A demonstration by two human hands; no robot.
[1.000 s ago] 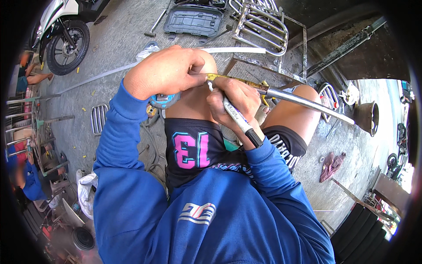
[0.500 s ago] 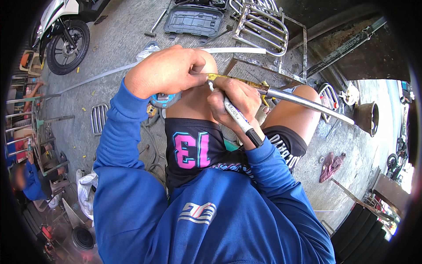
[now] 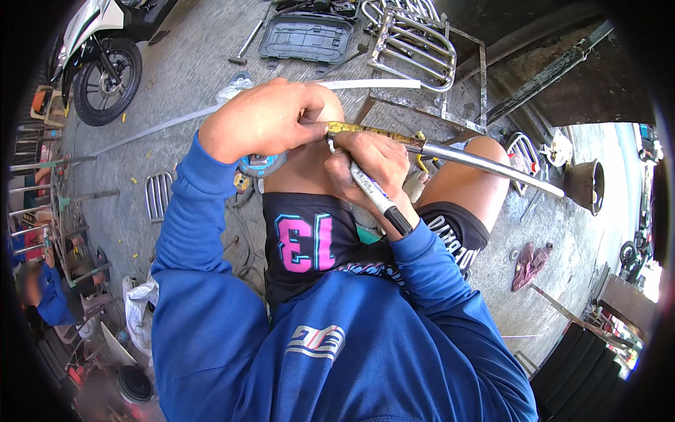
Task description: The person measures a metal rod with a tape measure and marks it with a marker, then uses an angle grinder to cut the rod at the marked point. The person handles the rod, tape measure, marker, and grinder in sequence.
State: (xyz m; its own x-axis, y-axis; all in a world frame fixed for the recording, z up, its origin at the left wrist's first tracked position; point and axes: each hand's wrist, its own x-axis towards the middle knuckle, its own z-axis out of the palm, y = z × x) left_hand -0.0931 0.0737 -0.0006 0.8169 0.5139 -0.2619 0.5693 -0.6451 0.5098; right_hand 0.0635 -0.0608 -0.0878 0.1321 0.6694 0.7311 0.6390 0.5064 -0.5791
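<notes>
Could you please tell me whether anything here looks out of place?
Perhaps the maroon cloth: it lies crumpled on the concrete floor at the picture's right, as if dropped rather than put away.

right hand (image 3: 369, 162) a touch lower, leftward.
marker (image 3: 371, 188) shifted with it; more yellow tape blade (image 3: 355, 129) now bared above the knuckles. far left, a co-worker's outstretched arm gone from before orange-and-tan object (image 3: 48, 105).
</notes>
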